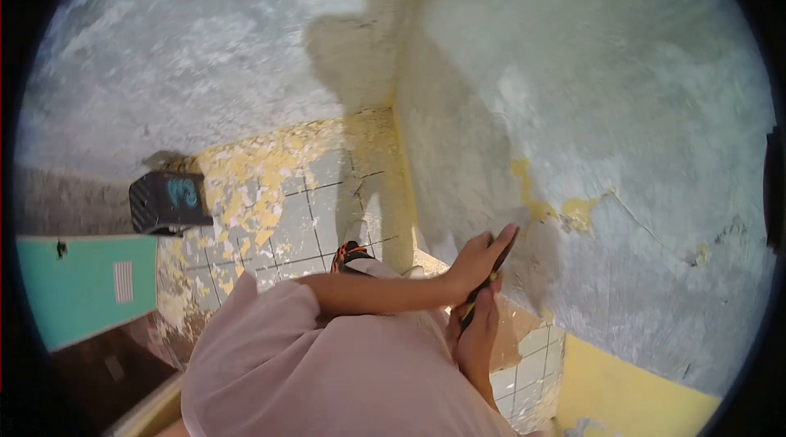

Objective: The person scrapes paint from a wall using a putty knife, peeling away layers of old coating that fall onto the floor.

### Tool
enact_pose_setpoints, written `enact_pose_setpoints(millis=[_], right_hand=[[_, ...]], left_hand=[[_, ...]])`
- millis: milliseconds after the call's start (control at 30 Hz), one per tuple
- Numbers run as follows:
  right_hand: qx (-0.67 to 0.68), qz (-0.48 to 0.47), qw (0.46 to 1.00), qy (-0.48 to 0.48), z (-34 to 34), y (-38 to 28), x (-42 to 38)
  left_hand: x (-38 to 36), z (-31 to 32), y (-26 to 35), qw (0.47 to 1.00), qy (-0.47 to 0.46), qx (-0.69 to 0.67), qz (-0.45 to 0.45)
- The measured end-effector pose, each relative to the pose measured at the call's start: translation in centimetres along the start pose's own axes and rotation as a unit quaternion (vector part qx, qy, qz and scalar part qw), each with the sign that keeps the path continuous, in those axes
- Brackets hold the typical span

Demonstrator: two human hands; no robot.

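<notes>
Both my hands are at a slim black-and-yellow hand scraper [469, 319], held close to the grey wall [655, 93] on the right. My right hand [479, 335] is closed around its handle, near my body. Farther up the tool, my left hand [477, 263] presses along it, fingers together and pointing at the wall; my left arm reaches across my front. Much of the tool is covered by my hands. Just beyond the left fingertips, a yellow paint patch [577, 213] shows on the wall.
Yellow paint flakes [262, 183] litter the tiled floor [311, 228]. A black container [169, 202] with blue marking stands at left, near a turquoise panel [86, 286]. My shoe [350, 255] is by the wall corner. Below right, a yellow surface [630, 392] adjoins the wall.
</notes>
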State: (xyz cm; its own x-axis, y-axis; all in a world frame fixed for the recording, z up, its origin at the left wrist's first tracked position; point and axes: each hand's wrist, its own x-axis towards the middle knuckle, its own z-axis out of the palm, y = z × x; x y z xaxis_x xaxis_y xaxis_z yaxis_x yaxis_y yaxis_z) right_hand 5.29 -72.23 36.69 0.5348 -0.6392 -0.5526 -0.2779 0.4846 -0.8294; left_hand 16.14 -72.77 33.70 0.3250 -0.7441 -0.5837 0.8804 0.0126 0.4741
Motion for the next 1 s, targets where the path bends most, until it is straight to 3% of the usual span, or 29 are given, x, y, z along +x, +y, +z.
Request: enact_pose_setpoints(millis=[67,133,200,267,333,400,500,600,633,667,733,800,867,900,1000], right_hand=[[-0.07,0.016,0.997,-0.016,-0.3,-0.6,-2.2],[-0.062,-0.063,0.995,0.048,0.0,0.2,1.0],[-0.104,-0.069,0.992,0.001,-0.2,-1.1,4.0],[-0.089,-0.03,0.995,-0.016,1.0,-2.2,3.7],[-0.077,-0.068,0.994,-0.02,1.6,-1.9,-0.1],[-0.068,-0.043,0.996,-0.026,0.8,-1.7,-1.0],[-0.106,-0.108,0.988,-0.02,0.0,0.7,4.8],[-0.059,-0.068,0.995,-0.043,2.0,-1.7,2.1],[-0.052,-0.12,0.991,-0.017,2.3,-1.3,1.1],[-0.062,-0.117,0.99,-0.052,2.0,-1.2,1.4],[-0.102,-0.023,0.994,0.034,0.8,-0.9,3.5],[-0.033,-0.02,0.999,0.025,1.5,-1.0,6.0],[0.021,0.011,0.999,0.034,3.3,-2.3,4.3],[0.014,0.024,0.998,0.049,3.9,-2.7,2.7],[-0.043,-0.002,0.999,-0.029,2.3,-1.6,-0.4]], left_hand=[[-2.1,0.5,-1.3,1.0,0.027,-0.002,-0.001],[0.2,1.1,-0.1,0.997,0.051,0.058,-0.017],[3.9,1.0,1.0,0.997,0.027,-0.022,0.066],[1.8,0.9,2.1,0.999,0.011,0.004,0.032],[0.1,1.3,2.8,0.999,0.009,0.031,0.013],[-1.3,1.6,1.2,0.998,0.017,0.015,-0.059],[2.7,0.5,2.3,0.999,0.03,0.01,-0.031],[1.6,-0.1,3.1,1.0,0.02,-0.009,0.005],[0.4,0.6,2.7,0.999,0.019,0.028,-0.013],[0.0,1.2,2.5,0.998,0.027,0.055,-0.028],[3.4,0.9,1.3,0.997,-0.011,-0.023,0.067],[4.7,-0.1,2.8,0.998,-0.001,-0.028,0.056],[3.5,-0.8,4.0,0.999,-0.007,0.031,0.021],[1.9,-0.6,4.2,0.997,0.023,0.052,0.045],[-0.9,0.2,1.1,0.992,0.045,0.073,0.089]])
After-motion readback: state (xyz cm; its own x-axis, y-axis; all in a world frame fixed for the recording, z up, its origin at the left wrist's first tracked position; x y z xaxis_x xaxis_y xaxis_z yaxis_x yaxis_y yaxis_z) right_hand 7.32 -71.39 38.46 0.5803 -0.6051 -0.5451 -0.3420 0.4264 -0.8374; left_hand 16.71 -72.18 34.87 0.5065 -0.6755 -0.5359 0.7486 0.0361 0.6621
